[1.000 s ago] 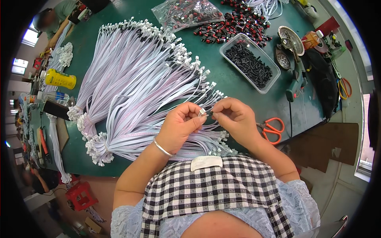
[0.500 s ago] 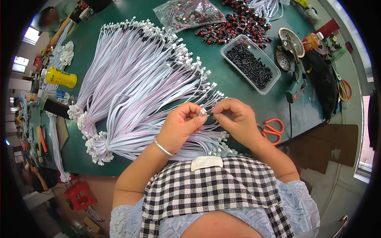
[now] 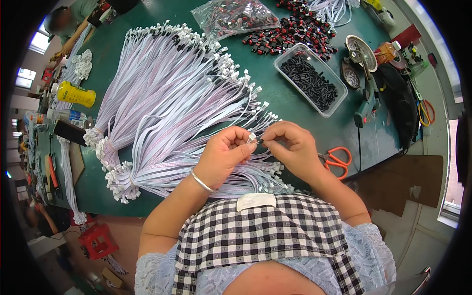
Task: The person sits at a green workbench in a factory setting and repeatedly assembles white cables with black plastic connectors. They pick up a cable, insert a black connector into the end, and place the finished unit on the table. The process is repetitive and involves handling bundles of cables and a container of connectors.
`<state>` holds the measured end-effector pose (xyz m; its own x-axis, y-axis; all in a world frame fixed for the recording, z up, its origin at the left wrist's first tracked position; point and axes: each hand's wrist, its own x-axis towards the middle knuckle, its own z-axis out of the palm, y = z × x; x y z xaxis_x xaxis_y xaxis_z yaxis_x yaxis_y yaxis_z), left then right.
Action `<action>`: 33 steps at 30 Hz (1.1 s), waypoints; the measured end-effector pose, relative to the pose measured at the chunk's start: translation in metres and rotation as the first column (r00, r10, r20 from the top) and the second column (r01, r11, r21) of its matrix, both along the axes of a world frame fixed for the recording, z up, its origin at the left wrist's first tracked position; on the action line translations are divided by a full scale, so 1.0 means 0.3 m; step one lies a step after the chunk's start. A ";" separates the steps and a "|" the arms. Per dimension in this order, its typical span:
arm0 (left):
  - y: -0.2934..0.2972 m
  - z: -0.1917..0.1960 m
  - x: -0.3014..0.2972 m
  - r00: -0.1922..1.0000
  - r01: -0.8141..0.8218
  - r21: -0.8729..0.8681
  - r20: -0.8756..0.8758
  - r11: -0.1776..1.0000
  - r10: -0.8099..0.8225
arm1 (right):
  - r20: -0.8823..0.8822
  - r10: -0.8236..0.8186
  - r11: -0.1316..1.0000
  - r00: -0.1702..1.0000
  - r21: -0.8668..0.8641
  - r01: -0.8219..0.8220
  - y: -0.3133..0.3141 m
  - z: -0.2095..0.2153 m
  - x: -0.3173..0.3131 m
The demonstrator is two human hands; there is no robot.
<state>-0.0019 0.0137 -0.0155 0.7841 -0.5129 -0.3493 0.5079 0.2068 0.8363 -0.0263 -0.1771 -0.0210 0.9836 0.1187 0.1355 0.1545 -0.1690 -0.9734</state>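
My left hand (image 3: 223, 153) is closed, thumb and fingertips pinching a small white plug connector (image 3: 252, 137). Facing it, my right hand (image 3: 294, 147) is pinched shut just beside the connector; whatever lies between its fingertips is too small to make out. Beneath and left of my hands spreads a wide fan of flat white ribbon cables (image 3: 152, 88). White connectors tip the cables' far ends, some with black sleeves near them. At the near left the cables gather into tied bundles (image 3: 120, 183).
Beyond my right hand stands a clear tub (image 3: 336, 112) of short black tubes. Red and black parts (image 3: 295, 37) lie behind it, beside a filled plastic bag (image 3: 236, 19). Orange-handled scissors (image 3: 339, 162) rest by my right wrist. A green soldering tool (image 3: 366, 110) and a yellow bottle (image 3: 74, 94) flank the work.
My hands stay in nearly the same place, with the fingertips shifting only slightly around the white connector. At the far left, another person's head and arm have moved a little.
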 end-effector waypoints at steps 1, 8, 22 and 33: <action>0.000 0.000 -0.001 1.000 0.000 0.003 0.002 1.000 0.000 | -0.021 0.018 1.000 1.000 -0.012 -0.019 -0.001 0.009 -0.001; 0.003 -0.009 -0.005 0.997 0.029 0.024 0.066 0.999 -0.031 | 0.071 0.028 0.999 0.997 -0.031 -0.025 0.010 0.010 0.000; 0.019 0.100 0.014 0.928 0.067 0.478 0.292 0.876 -0.231 | -0.213 0.088 0.984 0.973 0.173 -0.051 0.032 0.016 0.009; -0.050 0.101 0.072 0.528 -0.348 0.592 0.764 0.727 -0.371 | -0.104 0.118 0.972 0.988 -0.190 -0.136 -0.033 0.088 0.113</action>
